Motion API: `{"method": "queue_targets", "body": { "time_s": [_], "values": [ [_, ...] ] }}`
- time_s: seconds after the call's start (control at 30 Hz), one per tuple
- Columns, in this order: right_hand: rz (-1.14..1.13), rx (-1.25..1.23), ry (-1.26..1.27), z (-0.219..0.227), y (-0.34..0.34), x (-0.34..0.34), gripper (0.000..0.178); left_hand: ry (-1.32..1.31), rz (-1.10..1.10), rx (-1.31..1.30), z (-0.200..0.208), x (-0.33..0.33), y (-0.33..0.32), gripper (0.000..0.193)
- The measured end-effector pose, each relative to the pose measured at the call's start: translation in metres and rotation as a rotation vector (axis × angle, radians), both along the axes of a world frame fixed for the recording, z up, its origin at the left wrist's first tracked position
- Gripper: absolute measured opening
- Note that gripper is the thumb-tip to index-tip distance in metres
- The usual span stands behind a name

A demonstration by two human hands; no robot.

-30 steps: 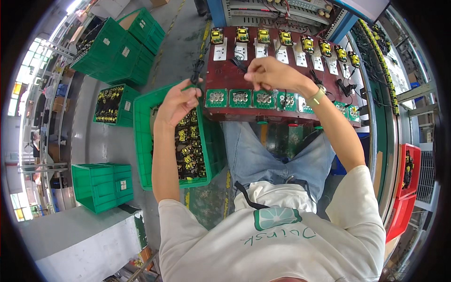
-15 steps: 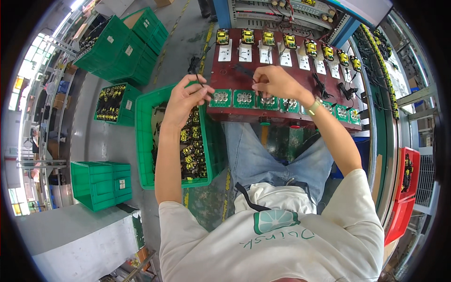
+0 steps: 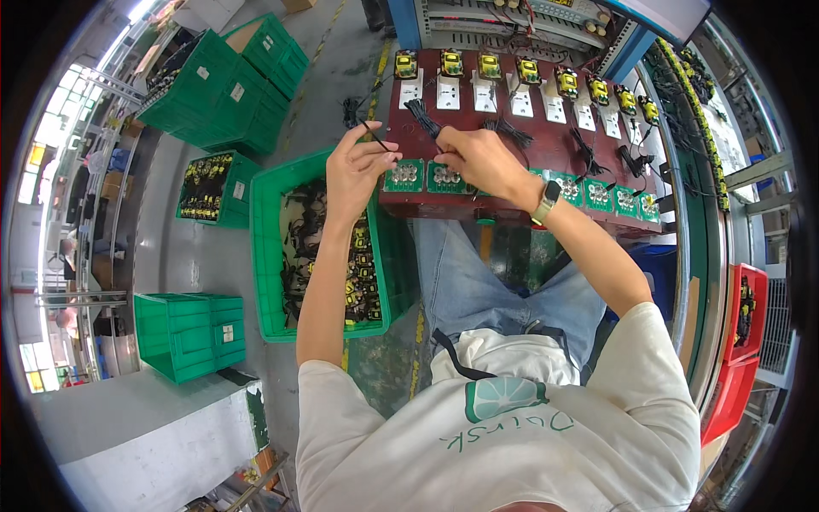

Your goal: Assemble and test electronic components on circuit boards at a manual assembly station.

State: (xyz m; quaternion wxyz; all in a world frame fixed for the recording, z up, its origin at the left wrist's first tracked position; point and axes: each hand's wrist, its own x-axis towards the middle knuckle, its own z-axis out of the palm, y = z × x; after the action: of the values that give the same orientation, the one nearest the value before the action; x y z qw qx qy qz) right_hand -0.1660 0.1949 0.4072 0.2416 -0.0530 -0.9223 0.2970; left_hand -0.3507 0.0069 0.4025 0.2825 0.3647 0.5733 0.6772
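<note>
Two hands: both were raised over the near edge of the dark red test board [image 3: 546,145], close together at about 12 o'clock from the person's chest.
Far-left crates: stacked green crates [image 3: 226,85] stood at 10 o'clock, with a low green tray of yellow parts [image 3: 209,188] just below them on the floor.
Lower-left crates: a closed pair of green crates [image 3: 188,333] sat at 8 o'clock, well apart from the hands.
Open green bin [image 3: 328,247]: it stood just left of the person's knees, holding black leads and small yellow-topped parts; the left forearm crossed above it.
Left hand [image 3: 358,171]: fingers were pinched narrow on a thin black cable tie [image 3: 373,135], which stuck up toward 11 o'clock from the fingertips.
Right hand [image 3: 478,162]: it was curled, holding a bundle of black cable ties [image 3: 424,118] that fanned out toward 10 o'clock; a wristwatch [image 3: 546,200] sat on its wrist.
Small green circuit boards [image 3: 426,177]: a row lay along the board's near edge, directly under both hands.
Yellow modules [image 3: 486,66]: a row ran along the far edge at 12 to 1 o'clock, each above a white card.
Red bins [image 3: 742,333]: they stood stacked at 3 o'clock, well apart from the hands.
</note>
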Motion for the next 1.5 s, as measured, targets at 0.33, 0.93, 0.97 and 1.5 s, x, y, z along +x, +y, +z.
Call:
{"method": "queue_targets", "body": {
  "time_s": [0.33,0.93,0.97,1.5],
  "values": [
    [-0.051,-0.012,0.044,-0.008,-0.005,0.005,0.019,0.168,0.042,-0.134,-0.011,0.006,0.005,0.054],
    [-0.497,-0.102,-0.108,0.014,0.034,0.123,0.013,0.603,0.167,-0.078,-0.033,0.012,0.011,0.02],
    [-0.491,-0.017,-0.092,0.011,0.032,0.122,0.015,0.55,0.158,-0.064,-0.035,0.011,0.011,0.02],
    [-0.585,-0.196,-0.298,-0.009,0.0,0.119,0.025,0.689,0.149,-0.164,-0.026,0.011,0.007,0.017]
  ]
}}
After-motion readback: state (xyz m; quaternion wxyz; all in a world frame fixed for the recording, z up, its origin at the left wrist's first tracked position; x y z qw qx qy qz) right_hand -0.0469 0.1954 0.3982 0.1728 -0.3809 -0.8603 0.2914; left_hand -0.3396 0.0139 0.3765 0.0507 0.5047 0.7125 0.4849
